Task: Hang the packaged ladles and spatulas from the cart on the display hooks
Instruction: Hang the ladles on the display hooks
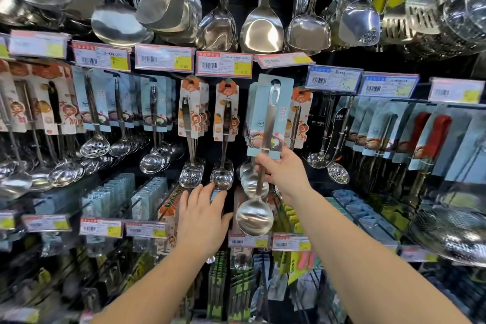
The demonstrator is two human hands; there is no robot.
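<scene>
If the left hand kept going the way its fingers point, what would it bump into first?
Probably the hanging spoon head just beyond the fingertips of the left hand, which is open and reaching up and forward. Depth is hard to judge, so it may pass underneath.

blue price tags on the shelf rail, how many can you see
2. One blue price tag sits right of the ladle gripped by the right hand; the other blue price tag is beside it, further right. The rest are pink or white; more may be hidden.
</scene>
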